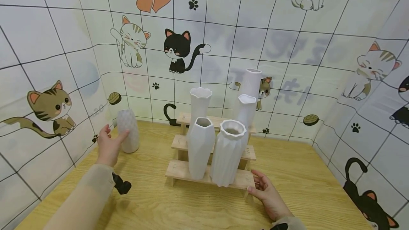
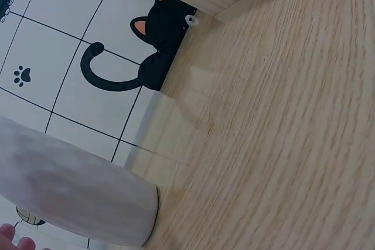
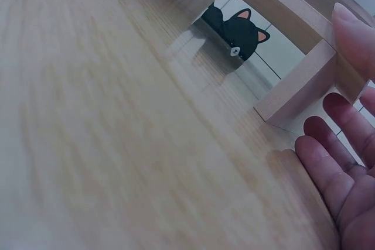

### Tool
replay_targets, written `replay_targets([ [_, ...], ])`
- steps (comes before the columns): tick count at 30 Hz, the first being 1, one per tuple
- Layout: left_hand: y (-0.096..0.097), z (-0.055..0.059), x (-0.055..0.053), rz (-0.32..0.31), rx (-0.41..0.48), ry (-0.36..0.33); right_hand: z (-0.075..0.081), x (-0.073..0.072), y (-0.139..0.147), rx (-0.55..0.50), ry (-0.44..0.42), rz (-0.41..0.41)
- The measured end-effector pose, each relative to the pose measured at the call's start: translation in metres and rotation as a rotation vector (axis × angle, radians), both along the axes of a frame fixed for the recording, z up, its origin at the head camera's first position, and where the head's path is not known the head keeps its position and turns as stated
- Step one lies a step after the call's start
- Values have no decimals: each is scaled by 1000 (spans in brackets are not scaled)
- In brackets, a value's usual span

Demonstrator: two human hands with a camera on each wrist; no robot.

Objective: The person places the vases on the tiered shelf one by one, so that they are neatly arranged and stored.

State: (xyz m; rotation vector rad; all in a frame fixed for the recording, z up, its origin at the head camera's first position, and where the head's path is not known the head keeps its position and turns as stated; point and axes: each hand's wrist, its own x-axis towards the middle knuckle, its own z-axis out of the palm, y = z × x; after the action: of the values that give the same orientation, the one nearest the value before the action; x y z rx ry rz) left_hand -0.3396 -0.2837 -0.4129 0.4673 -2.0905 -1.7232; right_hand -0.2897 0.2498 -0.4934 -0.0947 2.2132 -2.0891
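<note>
At the left, a white textured vase (image 1: 130, 130) stands upright on the table. My left hand (image 1: 110, 144) is beside it, thumb across its near side and the other fingers spread at its left. The left wrist view shows the vase's base (image 2: 111, 203) on the tabletop and fingertips (image 2: 12, 241) apart from it. At the right end of a stepped wooden stand (image 1: 179, 169), my right hand (image 1: 266, 192) holds the lowest step, thumb at its front corner. Its other fingers (image 3: 319, 162) are loosely bent beside the stand's leg (image 3: 299, 86).
The stand bears several white vases: a faceted one (image 1: 201, 148) and a ribbed one (image 1: 227, 155) in front, a scalloped-rim one (image 1: 200, 102) and taller ones (image 1: 250, 84) behind. Cat-patterned walls (image 1: 223, 27) enclose the wooden table (image 1: 287, 162) at the back and sides.
</note>
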Motion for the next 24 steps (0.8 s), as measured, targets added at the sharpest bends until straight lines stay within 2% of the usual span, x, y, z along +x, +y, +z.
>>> replay_targets([
  [6,2,1,-12,-84,-33,-14,1,2,0,16,3,9],
  [9,3,1,-16,-103,-46,-14,2,2,0,19,4,7],
  [14,5,0,-23,-81,-100,-28,0,1,0,17,-3,11],
  [24,4,-5,-32,-50,-139,-50,1,0,2,6,-18,22],
])
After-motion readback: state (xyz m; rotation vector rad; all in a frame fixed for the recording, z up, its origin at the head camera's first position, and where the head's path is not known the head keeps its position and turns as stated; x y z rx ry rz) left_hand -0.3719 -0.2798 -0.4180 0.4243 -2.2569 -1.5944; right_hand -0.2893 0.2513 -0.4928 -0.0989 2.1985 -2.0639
